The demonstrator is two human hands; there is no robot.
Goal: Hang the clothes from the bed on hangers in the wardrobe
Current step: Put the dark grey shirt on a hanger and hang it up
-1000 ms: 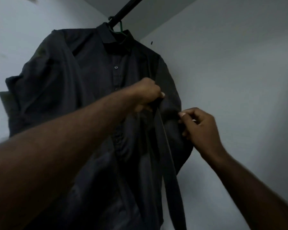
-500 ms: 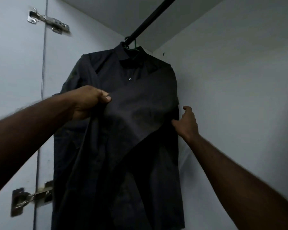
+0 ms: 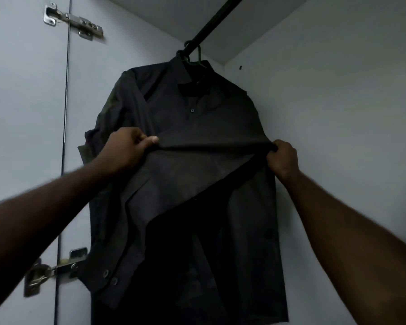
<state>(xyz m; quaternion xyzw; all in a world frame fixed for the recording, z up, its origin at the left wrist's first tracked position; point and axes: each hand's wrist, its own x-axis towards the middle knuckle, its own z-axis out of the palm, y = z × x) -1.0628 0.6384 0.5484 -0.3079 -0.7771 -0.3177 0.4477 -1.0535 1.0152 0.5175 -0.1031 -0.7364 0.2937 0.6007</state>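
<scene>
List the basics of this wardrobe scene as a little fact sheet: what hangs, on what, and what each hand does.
garment: dark button-front shirt, hanging
support: green hanger hooked on black rail
left hand: grips a fold of the shirt's front
right hand: grips the same fold's other end
nearby: two metal hinges, at left

A plain black shirt [image 3: 197, 127] hangs on a green hanger [image 3: 197, 58] from a black rail [image 3: 217, 18] between white walls [image 3: 338, 113].

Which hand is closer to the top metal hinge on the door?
Left. The left hand grips the shirt below the hinge; the right hand grips it farther right, by the wall.
</scene>
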